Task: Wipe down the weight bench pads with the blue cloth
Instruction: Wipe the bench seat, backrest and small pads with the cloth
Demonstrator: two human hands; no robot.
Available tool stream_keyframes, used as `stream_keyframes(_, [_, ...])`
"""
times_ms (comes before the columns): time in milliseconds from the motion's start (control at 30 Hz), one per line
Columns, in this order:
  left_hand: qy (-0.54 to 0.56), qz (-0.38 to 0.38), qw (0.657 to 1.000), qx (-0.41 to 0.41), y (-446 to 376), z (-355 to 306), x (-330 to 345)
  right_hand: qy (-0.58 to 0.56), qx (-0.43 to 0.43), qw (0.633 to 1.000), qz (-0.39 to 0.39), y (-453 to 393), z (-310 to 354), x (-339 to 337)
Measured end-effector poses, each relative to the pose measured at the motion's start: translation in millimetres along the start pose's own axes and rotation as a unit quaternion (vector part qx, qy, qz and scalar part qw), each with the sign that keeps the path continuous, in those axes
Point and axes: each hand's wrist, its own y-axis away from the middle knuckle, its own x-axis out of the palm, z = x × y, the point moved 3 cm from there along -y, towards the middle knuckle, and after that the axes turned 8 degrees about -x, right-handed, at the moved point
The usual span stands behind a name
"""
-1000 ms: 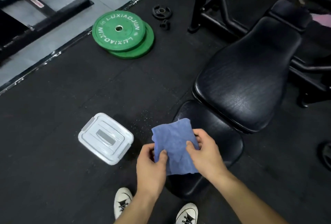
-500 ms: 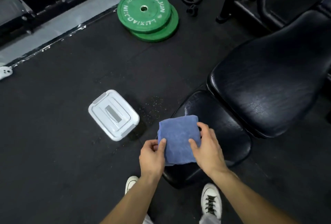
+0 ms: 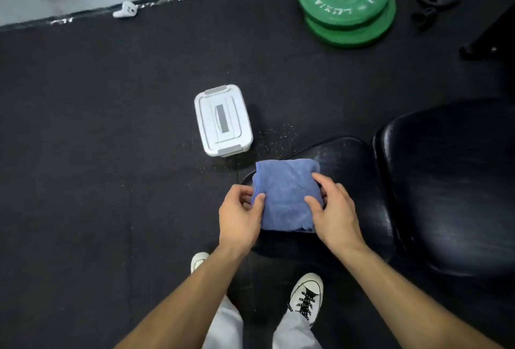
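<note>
We are holding the folded blue cloth (image 3: 287,195) over the seat pad (image 3: 351,162), our left hand (image 3: 239,217) pinching its left edge and our right hand (image 3: 331,212) gripping its right side. The white lidded box (image 3: 223,120) is sitting closed on the floor, contents hidden.

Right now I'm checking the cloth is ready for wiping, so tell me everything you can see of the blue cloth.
The blue cloth is soft, slightly fuzzy fabric, folded into a compact, roughly rectangular pad with a diagonal crease across its top. It sits over the near end of the small black seat pad. The left hand pinches its left edge; the right hand grips its right side, thumb on top. No stains show.
</note>
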Motion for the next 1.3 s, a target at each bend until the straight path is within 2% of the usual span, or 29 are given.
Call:
stream_keyframes(67, [0.011, -0.003, 1.0, -0.023, 10, 12, 1, 0.04, -0.012, 0.999, 0.004, 1, -4, 3])
stream_keyframes(133, [0.037, -0.008, 0.998, -0.043, 12, 20, 0, 0.133, -0.059, 0.989, -0.028, 4, 0, 8])
stream_keyframes(233, [0.091, -0.035, 0.994, -0.044, 11, 20, -8, 0.237, -0.22, 0.944, -0.071, 9, 18, 21])
stream_keyframes(300, [0.075, -0.079, 0.993, -0.033, 3, 23, -17, 0.282, -0.304, 0.909, -0.048, 10, 29, 38])
stream_keyframes(367, [0.069, -0.084, 0.993, -0.048, -13, 31, -19, 0.312, -0.287, 0.906, -0.007, 3, 31, 53])
stream_keyframes(433, [0.089, -0.039, 0.991, -0.097, -26, 39, -11, 0.329, -0.218, 0.919, 0.009, -9, 27, 65])
stream_keyframes(500, [0.129, 0.0, 0.983, -0.133, -28, 44, -3, 0.358, -0.205, 0.911, 0.012, -10, 24, 79])
stream_keyframes(633, [0.231, -0.01, 0.957, -0.174, -23, 52, 4, 0.388, -0.302, 0.87, 0.045, 1, 34, 110])
stream_keyframes(733, [0.283, -0.035, 0.934, -0.216, -20, 55, 9, 0.399, -0.336, 0.851, 0.066, -3, 36, 117])
stream_keyframes(900, [0.276, -0.052, 0.949, -0.147, -11, 52, 21, 0.375, -0.367, 0.849, 0.067, -28, 30, 97])
stream_keyframes(1067, [0.263, -0.052, 0.954, -0.135, -14, 53, 20, 0.38, -0.316, 0.866, 0.07, -69, 21, 61])
stream_keyframes(1200, [0.232, -0.046, 0.965, -0.117, -14, 55, 21, 0.417, -0.306, 0.853, 0.064, -95, 3, 21])
stream_keyframes(1300, [0.219, -0.052, 0.968, -0.11, -14, 54, 19, 0.444, -0.266, 0.854, 0.038, -113, -11, -9])
